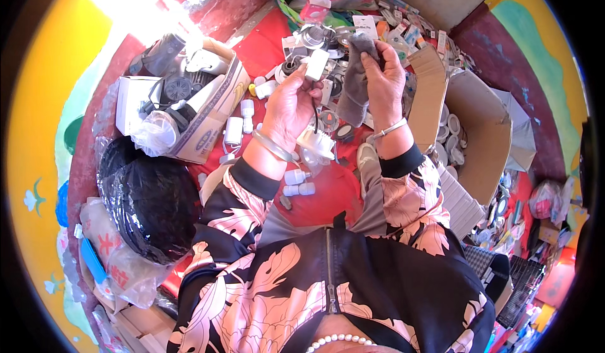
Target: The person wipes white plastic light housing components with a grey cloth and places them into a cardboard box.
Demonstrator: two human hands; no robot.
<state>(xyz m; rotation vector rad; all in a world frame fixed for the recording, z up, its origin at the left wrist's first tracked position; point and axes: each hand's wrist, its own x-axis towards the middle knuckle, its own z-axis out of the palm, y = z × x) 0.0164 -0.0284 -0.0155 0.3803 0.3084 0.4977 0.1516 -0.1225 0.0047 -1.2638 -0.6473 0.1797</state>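
Observation:
My left hand is closed on a small white block-shaped device, pinched upright between thumb and fingers. A thin dark cable hangs below that hand. To its right, my right hand grips a grey cloth, which droops down in a long fold. The cloth and the white device are apart. Beneath both hands lies a heap of small white and dark electrical parts, with a round ribbed lamp part at its far side. White cylindrical fittings stand to the left of my left wrist.
A red sheet covers the floor. At left are a carton of dark and white devices and a black plastic bag. An open cardboard box with round white pieces stands at right. Small packages pile up farther back.

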